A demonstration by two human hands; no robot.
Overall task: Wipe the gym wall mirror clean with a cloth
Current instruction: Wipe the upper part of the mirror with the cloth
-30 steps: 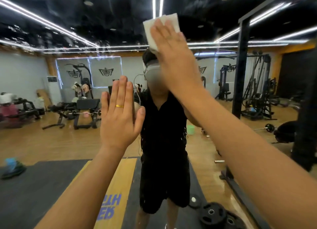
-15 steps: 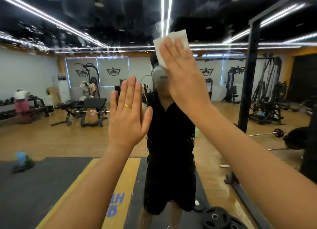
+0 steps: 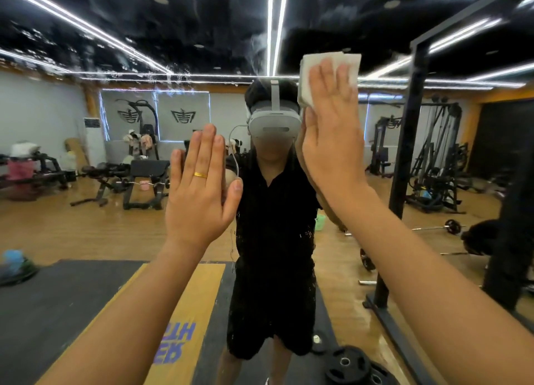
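Now the flat right hand [image 3: 332, 142] has slid the white cloth [image 3: 310, 75] rightward; the open left hand [image 3: 199, 194] braces the mirror [image 3: 86, 225], seemingly still streaky.

Cloth's [image 3: 309, 75] lower part behind R hand [image 3: 332, 147]; weight plates [image 3: 348, 367] cropped at btm edge.

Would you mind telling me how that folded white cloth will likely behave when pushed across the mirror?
The white cloth looks thin and light, so probably floppy if lifted. Pressed flat under the right hand, it should slide easily over the smooth mirror.
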